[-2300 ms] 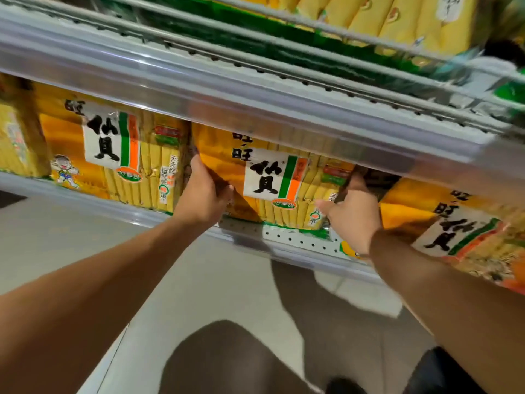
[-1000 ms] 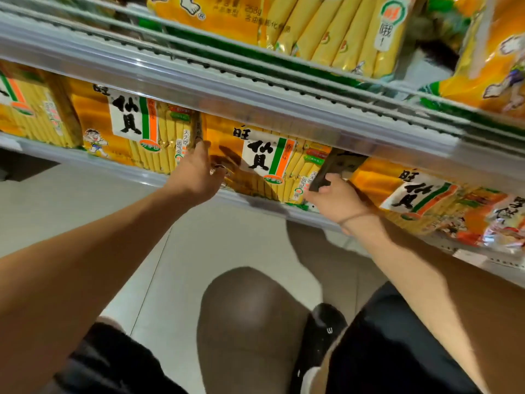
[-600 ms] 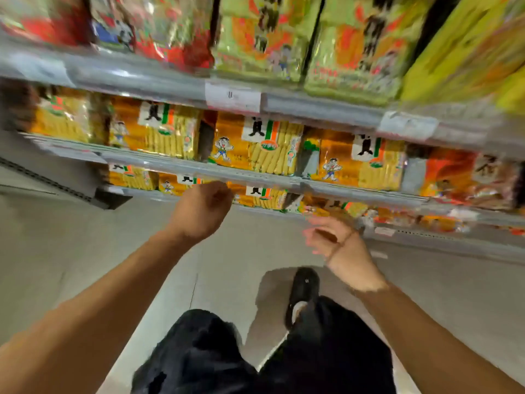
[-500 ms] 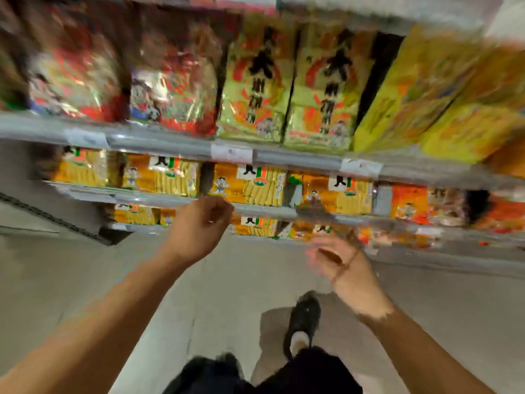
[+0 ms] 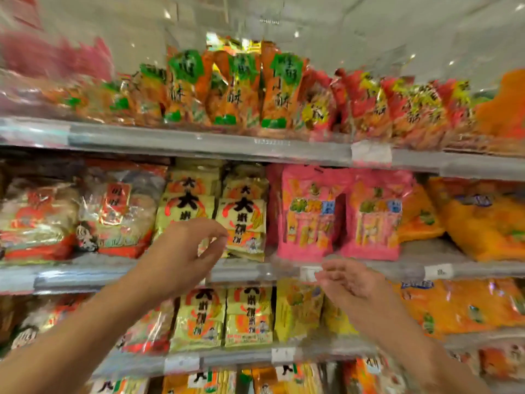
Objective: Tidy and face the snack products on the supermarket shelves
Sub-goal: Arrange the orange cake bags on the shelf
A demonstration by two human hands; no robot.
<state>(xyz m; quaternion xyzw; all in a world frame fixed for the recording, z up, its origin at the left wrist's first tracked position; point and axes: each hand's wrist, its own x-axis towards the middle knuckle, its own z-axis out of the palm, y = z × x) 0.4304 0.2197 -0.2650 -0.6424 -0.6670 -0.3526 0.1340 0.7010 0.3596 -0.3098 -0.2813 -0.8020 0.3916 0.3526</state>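
My left hand [image 5: 184,251] hovers in front of the middle shelf with loosely curled fingers, holding nothing, just before the pale yellow rice-cracker bags [image 5: 241,211]. Lower and to the right, my right hand [image 5: 352,282] hangs empty with relaxed fingers in front of the shelf rail [image 5: 255,270]. Two pink snack bags [image 5: 309,217] stand upright to the right of the yellow ones. Orange bags with green labels [image 5: 230,89] line the top shelf. The frame is blurred.
Clear bags with red labels [image 5: 113,214] fill the middle shelf's left, orange bags [image 5: 483,220] its right. More yellow bags [image 5: 224,317] sit one shelf lower. Orange-yellow packs [image 5: 210,379] show at the bottom edge.
The view has swung up from the lowest shelf to the upper shelves. Both hands let go of the orange-yellow packs and rose, empty, to the middle shelf.
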